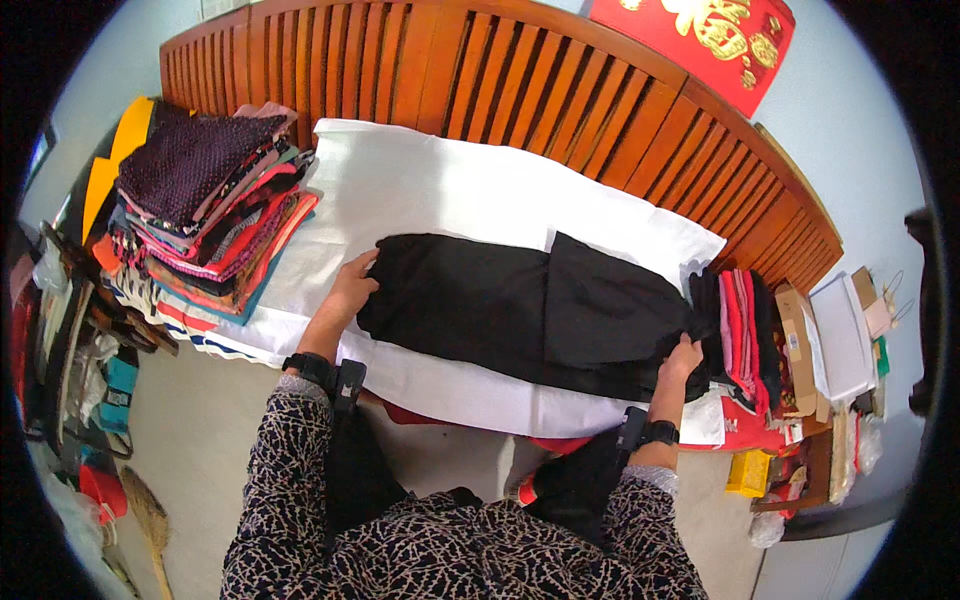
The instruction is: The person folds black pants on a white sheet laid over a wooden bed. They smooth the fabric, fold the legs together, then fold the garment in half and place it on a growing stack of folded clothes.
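A folded black cloth garment lies stretched from left to right over a white sheet. My left hand is at the garment's left end, fingers and thumb on its edge. At the opposite end, my right hand pinches the dark fabric between thumb and fingers. One layer is folded over the garment's right half, its corner pointing up. Both wrists carry dark straps with small devices.
To the left rises a tall stack of folded clothes. Red, pink and black folded clothes stand at the right, beside cardboard boxes. A slatted wooden backrest borders the far side. A broom is on the floor at lower left.
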{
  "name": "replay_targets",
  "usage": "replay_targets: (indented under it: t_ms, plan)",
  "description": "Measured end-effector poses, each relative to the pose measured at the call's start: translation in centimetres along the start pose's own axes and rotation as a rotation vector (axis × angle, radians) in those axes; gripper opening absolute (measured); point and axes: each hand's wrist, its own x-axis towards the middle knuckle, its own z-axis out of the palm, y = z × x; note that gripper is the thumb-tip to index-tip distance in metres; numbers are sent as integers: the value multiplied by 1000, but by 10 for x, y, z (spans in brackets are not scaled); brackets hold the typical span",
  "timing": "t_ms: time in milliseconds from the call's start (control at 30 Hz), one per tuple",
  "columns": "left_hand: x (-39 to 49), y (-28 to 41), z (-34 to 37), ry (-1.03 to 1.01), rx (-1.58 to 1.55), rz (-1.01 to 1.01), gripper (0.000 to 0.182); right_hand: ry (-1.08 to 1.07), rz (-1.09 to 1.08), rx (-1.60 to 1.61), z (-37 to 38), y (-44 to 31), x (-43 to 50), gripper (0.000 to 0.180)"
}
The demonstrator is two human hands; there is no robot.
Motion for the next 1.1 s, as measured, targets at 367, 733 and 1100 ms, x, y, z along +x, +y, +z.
replay_targets:
  t_ms: [367, 733, 1100]
  plan:
    - [2, 77, 21, -154, -223, -274, 43, 162, -155, -798, -7, 13, 6, 49]
    - [38, -4, -25, 175, 562, 62, 26, -1123, -1206, -773, 54, 12, -167, 39]
    - [40, 6, -17, 57, 461, -412, 57, -1313, -1378, -939, 56, 30, -205, 38]
